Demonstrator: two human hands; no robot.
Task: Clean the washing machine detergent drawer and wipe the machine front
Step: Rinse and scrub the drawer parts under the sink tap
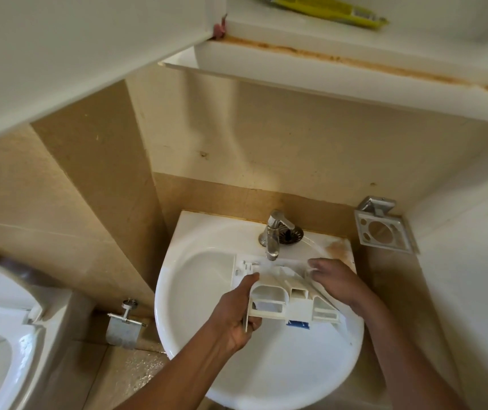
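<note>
While the left hand (241,313) fingers pinched the white plastic detergent drawer (288,294) and the right hand (332,279) fingers curled on its far edge, wet plastic risked slipping into the white ceramic sink (195,279).

white detergent drawer (293,303) (blue tab underneath) tilted above the basin, compartments facing the camera.

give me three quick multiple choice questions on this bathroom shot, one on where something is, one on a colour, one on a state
1. Where is the white plastic detergent drawer?
A. over the white ceramic basin
B. on the toilet seat
C. on the shelf

2. What colour is the packet on the upper shelf?
A. red
B. yellow
C. black

3. How is the drawer held?
A. by no hand
B. left hand only
C. left hand and right hand

Answers: 1 A, it sits under the chrome tap; 2 B, plainly yellow; 3 C, one hand grips each end.
</note>
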